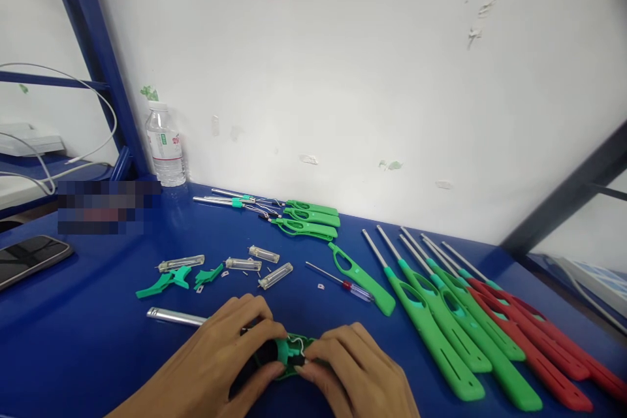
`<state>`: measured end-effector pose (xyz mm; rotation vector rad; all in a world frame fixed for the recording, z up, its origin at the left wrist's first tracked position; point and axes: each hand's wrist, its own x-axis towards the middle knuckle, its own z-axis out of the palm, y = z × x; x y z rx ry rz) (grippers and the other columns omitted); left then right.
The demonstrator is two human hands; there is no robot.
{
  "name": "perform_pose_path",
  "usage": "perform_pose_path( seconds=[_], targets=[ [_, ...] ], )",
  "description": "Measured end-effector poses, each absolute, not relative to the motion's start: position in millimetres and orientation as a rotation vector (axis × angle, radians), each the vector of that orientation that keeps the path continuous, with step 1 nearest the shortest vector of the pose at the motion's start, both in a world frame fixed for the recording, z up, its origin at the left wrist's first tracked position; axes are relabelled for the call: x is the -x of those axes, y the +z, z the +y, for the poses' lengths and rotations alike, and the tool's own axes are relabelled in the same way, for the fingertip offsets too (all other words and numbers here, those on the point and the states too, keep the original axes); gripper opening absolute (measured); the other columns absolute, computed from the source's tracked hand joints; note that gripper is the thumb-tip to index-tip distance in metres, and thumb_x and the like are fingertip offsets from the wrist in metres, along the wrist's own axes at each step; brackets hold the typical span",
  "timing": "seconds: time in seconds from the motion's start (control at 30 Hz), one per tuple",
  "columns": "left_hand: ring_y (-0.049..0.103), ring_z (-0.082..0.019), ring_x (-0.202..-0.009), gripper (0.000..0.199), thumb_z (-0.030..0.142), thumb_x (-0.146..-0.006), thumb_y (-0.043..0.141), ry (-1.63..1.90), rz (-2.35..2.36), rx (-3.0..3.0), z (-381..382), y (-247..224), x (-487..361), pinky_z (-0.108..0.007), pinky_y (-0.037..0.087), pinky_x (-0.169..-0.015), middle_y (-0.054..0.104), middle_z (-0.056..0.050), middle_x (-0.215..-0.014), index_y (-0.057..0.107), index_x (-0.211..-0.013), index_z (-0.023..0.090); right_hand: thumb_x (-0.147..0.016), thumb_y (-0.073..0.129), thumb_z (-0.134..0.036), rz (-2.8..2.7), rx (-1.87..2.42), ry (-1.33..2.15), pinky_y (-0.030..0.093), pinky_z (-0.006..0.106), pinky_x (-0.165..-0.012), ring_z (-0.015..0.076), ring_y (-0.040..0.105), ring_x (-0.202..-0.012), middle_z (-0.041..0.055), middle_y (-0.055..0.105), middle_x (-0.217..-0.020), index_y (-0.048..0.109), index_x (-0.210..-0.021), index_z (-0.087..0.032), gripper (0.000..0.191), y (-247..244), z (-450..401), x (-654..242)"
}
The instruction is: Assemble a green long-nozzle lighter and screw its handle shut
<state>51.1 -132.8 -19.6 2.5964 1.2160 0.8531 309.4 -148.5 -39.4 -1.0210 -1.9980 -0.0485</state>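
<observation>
At the bottom centre lies an opened green lighter body [294, 372], with a teal trigger piece [283, 351], white wire and a black part inside. My left hand [225, 359] curls round its left part, thumb and fingers closed on it. My right hand [355, 369] pinches the right part near the wire; its fingertips partly cover the shell. A silver metal tube [176, 317] sticks out to the left from under my left hand. Above the hands are clear fuel tanks [277, 275], loose teal pieces [164, 282] and a screwdriver [357, 290] beside a green half shell [365, 277].
Several green lighters [435, 333] and red lighters [533, 339] lie at the right. Green shells [308, 228] with wired metal tubes [220, 201] are near the wall. A water bottle [166, 150] stands at the back left, a phone [32, 260] at the left edge.
</observation>
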Motion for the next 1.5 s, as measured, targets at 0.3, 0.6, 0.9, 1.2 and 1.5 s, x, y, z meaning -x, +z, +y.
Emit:
perform_pose_path(
  seconds=[0.3,0.6,0.9,1.2,1.5],
  targets=[
    [0.078,-0.016,-0.128,0.02,0.037,-0.12,0.065,0.78,1.213,-2.628,-131,-23,-48,-0.027,0.06,-0.121,0.078,0.006,-0.132,0.068,-0.14,0.042,-0.129,0.045,-0.048,-1.989,1.009,-0.115,0.055,0.03,-0.072,0.0159,0.072,-0.077,-0.0064,0.078,-0.088,0.073,-0.103,-0.031,0.042,-41,-145,-309],
    [0.079,-0.018,-0.123,0.017,0.038,-0.118,0.069,0.814,1.203,-2.586,-133,-21,-51,-0.027,0.066,-0.11,0.079,0.005,-0.132,0.072,-0.135,0.041,-0.128,0.048,-0.041,-2.029,0.996,-0.189,0.055,0.032,-0.07,0.0161,0.072,-0.075,-0.0041,0.077,-0.087,0.071,-0.104,-0.028,0.036,-34,-148,-308],
    [0.08,-0.015,-0.126,0.019,0.039,-0.12,0.067,0.833,1.19,-2.579,-131,-22,-50,-0.02,0.064,-0.108,0.08,0.006,-0.133,0.07,-0.139,0.042,-0.128,0.051,-0.04,-2.012,1.001,-0.227,0.054,0.031,-0.069,0.016,0.07,-0.072,-0.0042,0.076,-0.084,0.069,-0.102,-0.027,0.034,-31,-148,-305],
    [0.081,-0.018,-0.118,0.021,0.03,-0.117,0.068,0.816,1.149,-2.509,-131,-18,-48,-0.023,0.066,-0.101,0.079,0.003,-0.129,0.074,-0.136,0.038,-0.128,0.053,-0.036,-1.993,0.989,-0.196,0.052,0.031,-0.068,0.0161,0.071,-0.073,-0.0041,0.077,-0.086,0.07,-0.105,-0.027,0.03,-35,-149,-305],
    [0.078,-0.016,-0.116,0.025,0.03,-0.12,0.063,0.795,1.13,-2.535,-128,-22,-49,-0.024,0.064,-0.101,0.075,0.004,-0.129,0.067,-0.143,0.04,-0.127,0.055,-0.036,-1.998,0.983,-0.174,0.049,0.031,-0.063,0.0159,0.067,-0.072,-0.0049,0.074,-0.085,0.066,-0.104,-0.027,0.027,-32,-149,-304]
  ],
)
